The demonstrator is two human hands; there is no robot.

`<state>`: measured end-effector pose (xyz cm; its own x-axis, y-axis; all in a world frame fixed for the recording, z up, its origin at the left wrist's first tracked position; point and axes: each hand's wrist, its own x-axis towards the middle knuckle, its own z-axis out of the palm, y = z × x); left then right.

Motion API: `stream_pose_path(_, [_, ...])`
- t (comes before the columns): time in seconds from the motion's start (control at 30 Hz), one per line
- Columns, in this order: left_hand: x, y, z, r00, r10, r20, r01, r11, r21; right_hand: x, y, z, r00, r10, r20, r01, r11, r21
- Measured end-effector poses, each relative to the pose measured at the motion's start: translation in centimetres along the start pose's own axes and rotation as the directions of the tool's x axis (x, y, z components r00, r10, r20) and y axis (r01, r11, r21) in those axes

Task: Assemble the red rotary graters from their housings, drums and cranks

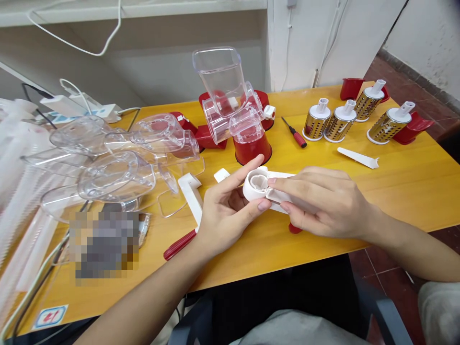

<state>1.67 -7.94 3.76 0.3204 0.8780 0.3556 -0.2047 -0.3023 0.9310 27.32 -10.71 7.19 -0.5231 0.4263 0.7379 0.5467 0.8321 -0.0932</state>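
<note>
I am holding a white crank [251, 193] over the yellow table [402, 191] — my left hand [228, 208] is curling thumb and forefinger around its round end, while my right hand [325, 203] is pinching its arm close by. Beyond it, a clear housing [221, 79] is standing on a red base [252, 151], a screwdriver [299, 138] is lying to the right near perforated drums [316, 123] — and a second, red-gripped crank [191, 197] is lying just beside my left hand.

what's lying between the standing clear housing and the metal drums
In the head view, a screwdriver lies on the yellow table between the clear housing and metal drums.
</note>
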Motion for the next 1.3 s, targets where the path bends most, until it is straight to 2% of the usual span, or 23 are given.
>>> stream_pose_path(0.2, [0.1,0.2,0.1,1.000,-0.005,0.014,0.005,1.000,-0.004,0.1,-0.3,0.1,0.999,-0.005,-0.043,0.006,1.000,0.010])
stream_pose_path(0.53, [0.0,0.2,0.1,0.995,-0.085,0.044,0.087,0.996,-0.027,0.1,-0.8,0.2,0.999,0.012,-0.049,-0.012,1.000,0.007])
stream_pose_path(0.8, [0.2,-0.5,0.0,0.988,-0.140,0.058,0.143,0.988,-0.060,0.0,-0.8,0.0,0.999,0.045,0.010,-0.046,0.999,0.017])
stream_pose_path(1.07, [0.5,-0.4,-0.4,0.978,-0.167,0.129,0.178,0.981,-0.079,-0.3,-0.7,0.1,0.998,0.049,0.029,-0.051,0.997,0.053])
stream_pose_path(1.3, [0.9,-0.2,-0.1,0.978,-0.178,0.114,0.190,0.976,-0.109,-0.4,-1.1,-0.2,0.993,0.103,0.052,-0.106,0.993,0.057])
